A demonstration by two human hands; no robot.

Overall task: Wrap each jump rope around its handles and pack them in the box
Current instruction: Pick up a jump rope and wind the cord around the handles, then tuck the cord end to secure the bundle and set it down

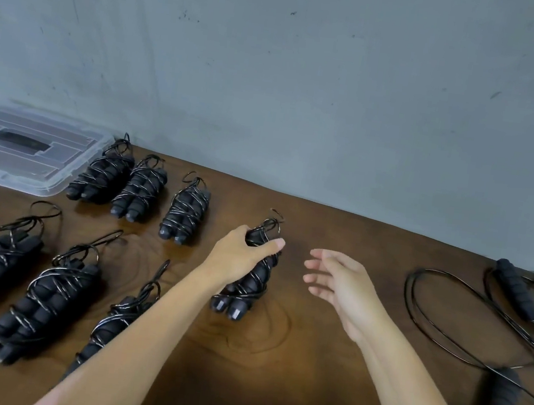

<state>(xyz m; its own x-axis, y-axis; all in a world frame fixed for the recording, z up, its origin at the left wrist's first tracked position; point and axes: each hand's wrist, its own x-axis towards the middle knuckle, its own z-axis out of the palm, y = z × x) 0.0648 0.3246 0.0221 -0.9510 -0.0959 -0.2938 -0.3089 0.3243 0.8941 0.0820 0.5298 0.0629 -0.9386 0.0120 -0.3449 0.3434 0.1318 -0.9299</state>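
Seven wrapped rope bundles are showing on the table (338,245), and the left hand (241,254) is gripping one of them, the middle bundle (250,280), with fingers and thumb curling round its far half; its handle ends are pointing toward the near edge and appear to be touching the wood. The right hand (341,285) is hovering just beside it on the right, fingers relaxed and spread, holding nothing, apart from the bundle. Three bundles (140,187) are lying in a far row along the wall (307,88), the leftmost just beside the clear box lid (26,150) sitting at the far-left corner. Three more bundles (43,295) are lying in a near-left row, the rightmost partly hidden under the left forearm. Unwrapped ropes (447,314) are sprawling at the right side, loose loops reaching toward the middle, with handles (518,296) lying near the right edge, blurred. Bare wood is lying open between the right hand and the loose loops, and near-centre between the forearms. Far table edge is butting against the wall. The box itself: cannot tell beyond the lid.
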